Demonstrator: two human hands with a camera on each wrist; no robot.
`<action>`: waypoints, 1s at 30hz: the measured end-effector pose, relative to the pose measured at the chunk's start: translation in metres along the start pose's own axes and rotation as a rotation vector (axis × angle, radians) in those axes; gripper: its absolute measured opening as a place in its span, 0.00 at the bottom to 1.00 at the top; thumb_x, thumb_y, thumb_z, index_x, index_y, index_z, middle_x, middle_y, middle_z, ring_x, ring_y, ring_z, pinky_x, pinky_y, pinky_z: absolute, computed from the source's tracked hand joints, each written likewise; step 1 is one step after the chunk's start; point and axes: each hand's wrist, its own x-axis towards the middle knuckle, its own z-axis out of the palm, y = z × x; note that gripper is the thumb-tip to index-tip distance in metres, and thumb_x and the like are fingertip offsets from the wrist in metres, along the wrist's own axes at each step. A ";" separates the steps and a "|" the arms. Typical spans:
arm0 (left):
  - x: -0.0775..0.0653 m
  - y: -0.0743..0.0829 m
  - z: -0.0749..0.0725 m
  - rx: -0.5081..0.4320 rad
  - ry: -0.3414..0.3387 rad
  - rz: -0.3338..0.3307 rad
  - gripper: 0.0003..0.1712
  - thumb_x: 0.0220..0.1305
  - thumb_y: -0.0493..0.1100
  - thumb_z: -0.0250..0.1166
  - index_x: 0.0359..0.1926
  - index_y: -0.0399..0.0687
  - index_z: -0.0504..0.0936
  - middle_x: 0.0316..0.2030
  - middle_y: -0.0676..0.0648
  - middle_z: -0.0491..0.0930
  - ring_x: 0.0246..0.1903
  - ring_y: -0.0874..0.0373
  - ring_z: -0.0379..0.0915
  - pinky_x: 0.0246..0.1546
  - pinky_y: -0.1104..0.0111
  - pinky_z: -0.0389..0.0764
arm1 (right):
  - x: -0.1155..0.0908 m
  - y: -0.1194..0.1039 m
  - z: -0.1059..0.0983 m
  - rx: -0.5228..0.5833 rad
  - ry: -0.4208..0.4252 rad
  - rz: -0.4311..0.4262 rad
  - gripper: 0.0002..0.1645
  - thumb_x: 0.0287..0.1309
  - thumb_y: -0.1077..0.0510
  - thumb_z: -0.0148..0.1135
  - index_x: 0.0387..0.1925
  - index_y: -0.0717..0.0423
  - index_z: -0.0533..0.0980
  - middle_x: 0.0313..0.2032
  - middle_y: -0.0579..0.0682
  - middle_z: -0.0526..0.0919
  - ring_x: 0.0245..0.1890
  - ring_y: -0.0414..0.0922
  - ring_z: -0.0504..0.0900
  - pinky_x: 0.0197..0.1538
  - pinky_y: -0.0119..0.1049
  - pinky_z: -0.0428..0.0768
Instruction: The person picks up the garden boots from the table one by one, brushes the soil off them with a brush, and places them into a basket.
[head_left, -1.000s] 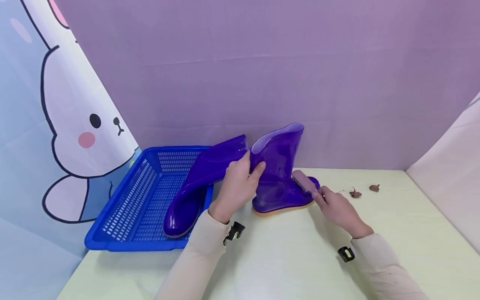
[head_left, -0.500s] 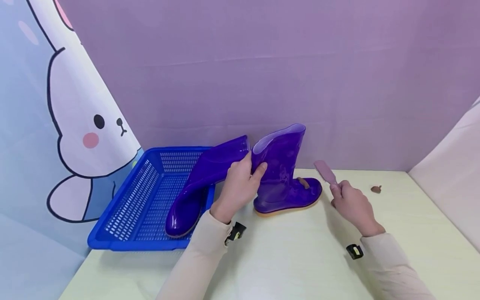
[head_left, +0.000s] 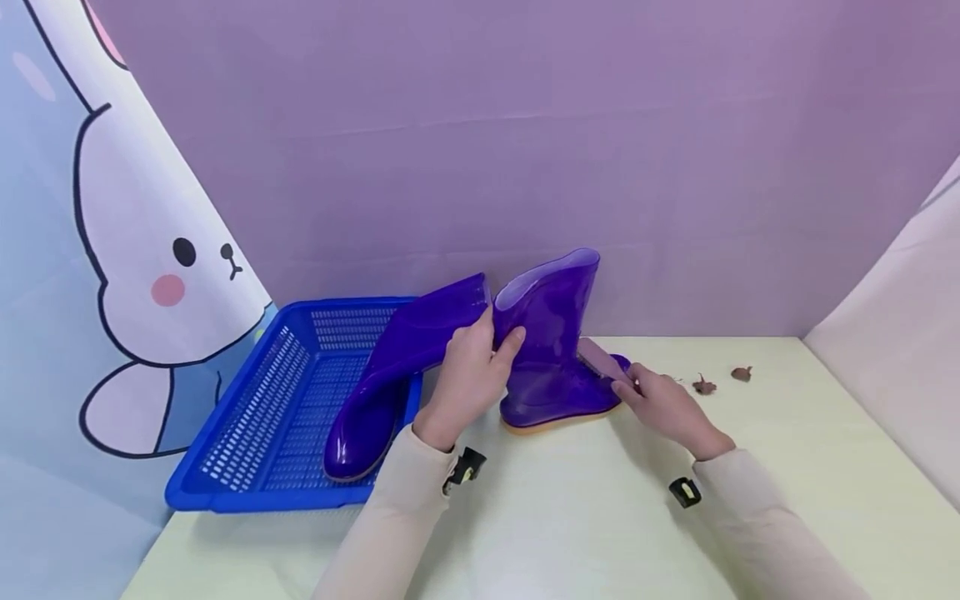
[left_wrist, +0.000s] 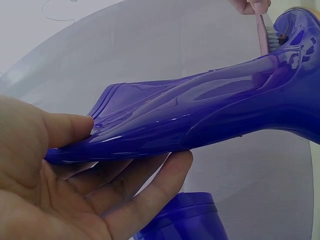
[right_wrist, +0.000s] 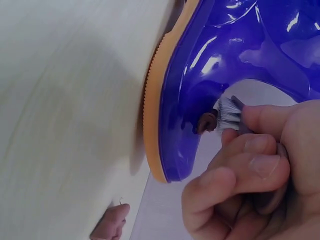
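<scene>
A glossy purple rain boot [head_left: 551,333] with an orange sole stands upright on the table. My left hand [head_left: 467,375] grips the top of its shaft, thumb on one side and fingers on the other in the left wrist view. My right hand [head_left: 671,410] holds a pink brush [head_left: 602,358] by its handle over the front of the boot. In the right wrist view, the pale bristles [right_wrist: 229,112] meet a brown clump [right_wrist: 206,123] stuck to the boot's toe. The brush head and right fingers partly cover the toe in the head view.
Left of the boot, a blue plastic basket [head_left: 225,500] has a second purple boot [head_left: 363,417] lying slanted in it, its shaft over the rim. Two brown clumps [head_left: 705,385] lie on the table [head_left: 825,467] at right. A purple cloth wall [head_left: 675,167] rises behind.
My right hand lifted the brush off the boot to the right, baring the brown clump on its toe, then brought it back down onto the boot. My left hand keeps its grip.
</scene>
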 end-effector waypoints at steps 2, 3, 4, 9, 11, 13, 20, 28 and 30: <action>0.000 -0.001 0.000 -0.002 -0.007 0.002 0.27 0.78 0.48 0.57 0.70 0.39 0.69 0.29 0.46 0.79 0.38 0.51 0.82 0.48 0.56 0.82 | -0.001 0.000 0.003 -0.013 0.000 0.016 0.17 0.78 0.50 0.50 0.34 0.57 0.69 0.21 0.46 0.66 0.20 0.43 0.65 0.25 0.36 0.63; -0.001 -0.001 0.001 -0.003 -0.012 0.006 0.28 0.78 0.48 0.56 0.70 0.39 0.69 0.26 0.47 0.76 0.35 0.52 0.81 0.46 0.57 0.82 | -0.002 0.000 0.003 -0.018 0.000 0.028 0.17 0.78 0.50 0.49 0.34 0.56 0.69 0.21 0.46 0.66 0.20 0.43 0.65 0.25 0.37 0.63; -0.001 -0.002 0.001 0.002 -0.013 0.011 0.27 0.78 0.49 0.56 0.70 0.39 0.69 0.24 0.49 0.73 0.35 0.53 0.80 0.45 0.58 0.81 | -0.003 0.000 0.003 -0.024 0.002 0.041 0.17 0.78 0.50 0.49 0.34 0.56 0.69 0.21 0.46 0.66 0.20 0.43 0.65 0.25 0.37 0.63; -0.002 -0.002 -0.001 -0.007 -0.007 0.018 0.26 0.78 0.48 0.56 0.68 0.38 0.71 0.21 0.52 0.65 0.27 0.55 0.76 0.37 0.61 0.78 | -0.007 -0.002 -0.006 -0.081 0.015 0.079 0.18 0.78 0.48 0.47 0.35 0.56 0.71 0.22 0.47 0.69 0.21 0.44 0.67 0.25 0.38 0.63; -0.003 -0.002 -0.001 -0.008 -0.005 0.014 0.26 0.78 0.48 0.56 0.69 0.38 0.70 0.20 0.52 0.65 0.26 0.55 0.75 0.35 0.62 0.77 | -0.007 0.000 -0.010 -0.096 0.015 0.099 0.19 0.78 0.48 0.46 0.37 0.57 0.73 0.23 0.49 0.72 0.21 0.45 0.69 0.24 0.38 0.65; -0.003 -0.002 -0.001 -0.006 -0.007 0.019 0.25 0.78 0.48 0.56 0.68 0.39 0.71 0.20 0.52 0.65 0.25 0.56 0.74 0.33 0.63 0.76 | -0.009 0.005 -0.016 -0.119 0.028 0.128 0.21 0.79 0.47 0.45 0.39 0.60 0.73 0.24 0.51 0.75 0.22 0.47 0.73 0.24 0.40 0.68; -0.001 -0.002 -0.001 -0.014 -0.003 0.034 0.24 0.78 0.48 0.56 0.67 0.39 0.71 0.20 0.52 0.65 0.23 0.56 0.73 0.33 0.64 0.76 | -0.014 0.018 -0.030 -0.149 0.069 0.183 0.22 0.79 0.45 0.42 0.38 0.59 0.72 0.27 0.51 0.81 0.24 0.47 0.76 0.24 0.41 0.68; -0.001 -0.001 0.000 -0.005 -0.012 0.009 0.28 0.78 0.49 0.56 0.71 0.40 0.68 0.21 0.53 0.63 0.30 0.54 0.77 0.41 0.61 0.78 | -0.012 0.006 -0.014 -0.025 0.055 0.028 0.21 0.80 0.46 0.44 0.37 0.58 0.72 0.22 0.47 0.71 0.20 0.44 0.67 0.25 0.37 0.65; -0.002 -0.001 0.000 -0.012 -0.015 -0.001 0.29 0.78 0.49 0.56 0.72 0.39 0.68 0.22 0.51 0.66 0.32 0.53 0.78 0.43 0.60 0.80 | -0.012 0.004 -0.007 -0.016 0.046 -0.001 0.20 0.80 0.46 0.46 0.36 0.56 0.71 0.21 0.46 0.67 0.19 0.43 0.65 0.24 0.35 0.64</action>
